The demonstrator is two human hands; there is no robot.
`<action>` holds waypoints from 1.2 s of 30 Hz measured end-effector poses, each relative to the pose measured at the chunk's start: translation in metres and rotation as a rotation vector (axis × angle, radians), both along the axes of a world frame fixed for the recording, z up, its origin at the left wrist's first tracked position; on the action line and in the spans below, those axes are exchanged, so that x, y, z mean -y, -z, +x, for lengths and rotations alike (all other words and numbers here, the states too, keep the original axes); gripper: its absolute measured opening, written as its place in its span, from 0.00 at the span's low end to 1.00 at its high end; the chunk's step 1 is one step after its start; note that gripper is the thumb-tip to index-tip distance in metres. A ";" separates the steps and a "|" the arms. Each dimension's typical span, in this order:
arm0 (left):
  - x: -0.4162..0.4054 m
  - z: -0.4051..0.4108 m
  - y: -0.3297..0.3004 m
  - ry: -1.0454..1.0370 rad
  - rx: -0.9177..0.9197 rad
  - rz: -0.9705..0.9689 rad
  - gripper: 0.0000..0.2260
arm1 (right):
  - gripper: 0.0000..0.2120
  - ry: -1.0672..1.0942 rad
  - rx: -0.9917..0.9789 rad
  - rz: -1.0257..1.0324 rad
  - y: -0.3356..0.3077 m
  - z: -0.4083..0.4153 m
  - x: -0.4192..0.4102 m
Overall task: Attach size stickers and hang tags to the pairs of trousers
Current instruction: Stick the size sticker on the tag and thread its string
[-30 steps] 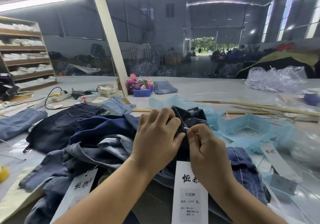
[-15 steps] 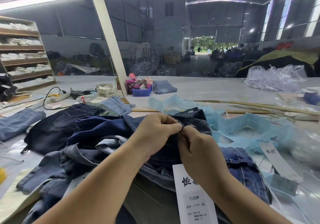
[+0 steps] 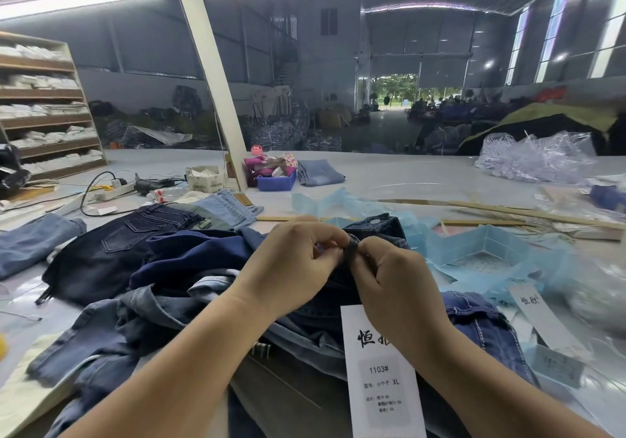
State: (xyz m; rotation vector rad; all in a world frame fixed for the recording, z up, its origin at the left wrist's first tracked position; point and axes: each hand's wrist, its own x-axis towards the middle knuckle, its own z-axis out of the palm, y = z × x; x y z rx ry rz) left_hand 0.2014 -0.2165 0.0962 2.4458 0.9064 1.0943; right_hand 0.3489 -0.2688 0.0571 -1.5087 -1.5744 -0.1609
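Change: since the earlier frames both hands have dropped lower and drawn together on a dark fold of waistband, and the hang tag has slid down toward the person.
Left hand [image 3: 291, 268]: fingers curled, pinching the fold of the dark trousers [image 3: 369, 234] from the left.
Right hand [image 3: 393, 282]: fingers clamped on the same fold from the right, probably to steady it while the tag's fastening is worked through.
Hang tag [image 3: 382, 373]: white, marked 1103# and XL, lying below the right wrist on the denim pile; whether it is fastened cannot be told.
Desk [image 3: 406, 177]: carries the trousers heap in front.
Blue bin [image 3: 276, 182]: far side, holds small pink and patterned items.
White box [image 3: 205, 178]: left of it, holds white paper pieces.
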 end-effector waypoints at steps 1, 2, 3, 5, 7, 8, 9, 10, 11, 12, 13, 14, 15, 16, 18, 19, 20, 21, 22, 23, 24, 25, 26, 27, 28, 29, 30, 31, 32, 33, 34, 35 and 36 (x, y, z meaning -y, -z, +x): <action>0.000 -0.001 -0.001 -0.001 -0.014 0.014 0.06 | 0.17 0.001 0.001 0.010 0.000 0.000 0.000; 0.000 -0.001 -0.002 0.000 -0.021 0.021 0.06 | 0.17 -0.001 0.003 0.017 0.000 0.000 0.000; 0.000 -0.002 -0.003 0.003 -0.024 0.026 0.05 | 0.16 -0.004 0.003 0.020 -0.001 0.000 0.000; 0.000 -0.002 -0.003 0.000 -0.033 0.039 0.04 | 0.15 -0.010 0.007 0.024 -0.001 0.000 0.000; -0.001 -0.003 -0.003 -0.027 -0.072 0.078 0.04 | 0.13 -0.022 0.024 0.023 -0.002 0.000 -0.001; -0.001 -0.003 -0.002 -0.043 -0.092 0.098 0.04 | 0.12 -0.032 0.033 0.023 -0.003 -0.001 -0.001; -0.002 -0.004 -0.001 -0.048 -0.098 0.111 0.04 | 0.12 -0.044 0.042 0.025 -0.004 0.000 -0.002; -0.003 -0.005 0.000 -0.045 -0.088 0.117 0.04 | 0.12 -0.055 0.051 0.029 -0.006 0.000 -0.003; -0.004 -0.005 0.001 -0.040 -0.070 0.117 0.03 | 0.11 -0.064 0.062 0.032 -0.008 0.000 -0.003; -0.005 -0.006 0.002 -0.038 -0.052 0.112 0.03 | 0.10 -0.072 0.074 0.030 -0.010 0.001 -0.004; -0.006 -0.006 0.004 -0.038 -0.038 0.100 0.03 | 0.10 -0.079 0.089 0.028 -0.012 0.002 -0.005; -0.007 -0.006 0.005 -0.038 -0.026 0.087 0.03 | 0.09 -0.084 0.104 0.026 -0.013 0.003 -0.006; -0.009 -0.006 0.006 -0.034 -0.010 0.068 0.03 | 0.09 -0.087 0.117 0.027 -0.014 0.004 -0.006; -0.010 -0.006 0.007 -0.022 0.016 0.034 0.04 | 0.08 -0.088 0.127 0.031 -0.016 0.005 -0.007; -0.012 -0.008 0.006 0.038 0.097 -0.108 0.08 | 0.09 -0.091 0.157 0.041 -0.017 0.007 -0.008; -0.013 -0.009 0.005 0.079 0.138 -0.201 0.10 | 0.09 -0.095 0.182 0.041 -0.018 0.008 -0.008; -0.013 -0.010 0.004 0.117 0.171 -0.292 0.11 | 0.09 -0.103 0.212 0.037 -0.019 0.008 -0.008; -0.013 -0.010 0.003 0.138 0.186 -0.363 0.10 | 0.10 -0.112 0.244 0.034 -0.019 0.008 -0.008; -0.013 -0.011 0.003 0.141 0.188 -0.403 0.09 | 0.11 -0.122 0.277 0.030 -0.021 0.008 -0.009; -0.013 -0.011 0.003 0.136 0.188 -0.417 0.07 | 0.11 -0.134 0.314 0.026 -0.023 0.009 -0.009; -0.014 -0.011 0.003 0.137 0.195 -0.417 0.06 | 0.12 -0.150 0.355 0.026 -0.027 0.010 -0.010; -0.015 -0.012 0.003 0.142 0.207 -0.416 0.05 | 0.12 -0.167 0.398 0.032 -0.031 0.012 -0.011; -0.015 -0.013 0.002 0.146 0.222 -0.419 0.05 | 0.12 -0.185 0.442 0.038 -0.035 0.014 -0.012; -0.016 -0.013 0.002 0.145 0.238 -0.425 0.04 | 0.13 -0.198 0.484 0.040 -0.040 0.016 -0.014; -0.017 -0.012 0.003 0.136 0.256 -0.426 0.05 | 0.12 -0.211 0.520 0.036 -0.045 0.018 -0.016; -0.018 -0.011 0.004 0.115 0.276 -0.413 0.05 | 0.12 -0.227 0.547 0.022 -0.049 0.020 -0.019; -0.019 -0.010 0.006 0.089 0.296 -0.383 0.06 | 0.11 -0.248 0.565 0.003 -0.052 0.022 -0.021; -0.019 -0.008 0.007 0.065 0.314 -0.344 0.06 | 0.10 -0.270 0.571 -0.013 -0.055 0.024 -0.024; -0.020 -0.006 0.009 0.052 0.324 -0.307 0.06 | 0.10 -0.288 0.570 -0.021 -0.056 0.025 -0.026; -0.021 -0.005 0.010 0.047 0.326 -0.282 0.06 | 0.09 -0.301 0.560 -0.022 -0.056 0.026 -0.028; -0.021 -0.004 0.011 0.046 0.321 -0.270 0.06 | 0.09 -0.314 0.540 -0.021 -0.055 0.027 -0.030; -0.022 -0.004 0.012 0.049 0.315 -0.275 0.06 | 0.08 -0.328 0.512 -0.020 -0.052 0.027 -0.031; -0.022 -0.004 0.013 0.059 0.317 -0.306 0.07 | 0.08 -0.345 0.487 -0.015 -0.049 0.027 -0.031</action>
